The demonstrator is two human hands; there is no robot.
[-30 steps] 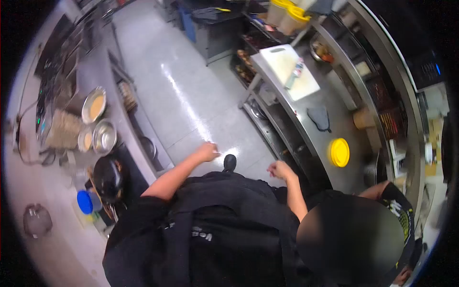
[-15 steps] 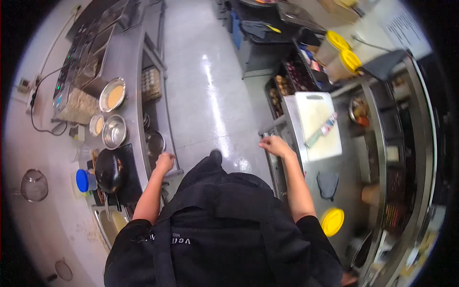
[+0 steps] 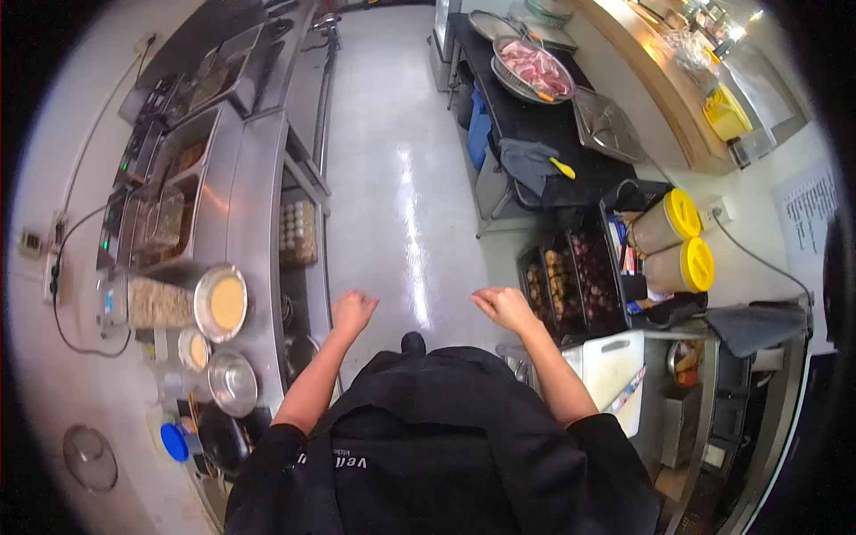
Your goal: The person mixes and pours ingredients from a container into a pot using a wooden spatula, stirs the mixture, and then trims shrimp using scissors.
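Note:
My left hand point(image 3: 354, 312) hangs over the floor beside the left steel counter, fingers curled, with nothing visible in it. Opposite it, my right hand point(image 3: 502, 308) is held near the vegetable crates point(image 3: 562, 283), its fingers pressed together; whether they hold anything small cannot be made out. Neither hand touches a surface. Below my right hand, a white cutting board point(image 3: 611, 370) carries a knife point(image 3: 629, 389) with a patterned part. A metal bowl of orange-tan liquid point(image 3: 228, 303) and an empty-looking metal bowl point(image 3: 233, 383) stand on the left counter.
Fryers point(image 3: 174, 205) line the left counter, with egg trays point(image 3: 298, 234) on a shelf below. A black table point(image 3: 575, 169) at the right bears a bowl of raw meat point(image 3: 533, 69) and a grey cloth point(image 3: 528, 165). Yellow-lidded containers point(image 3: 664, 223) stand behind the crates. The floor aisle point(image 3: 379, 160) runs ahead.
The view has moved forward along the aisle, bringing the black table and meat bowl closer. The yellow lid on the right counter and the other person are out of view. Both hands stay raised.

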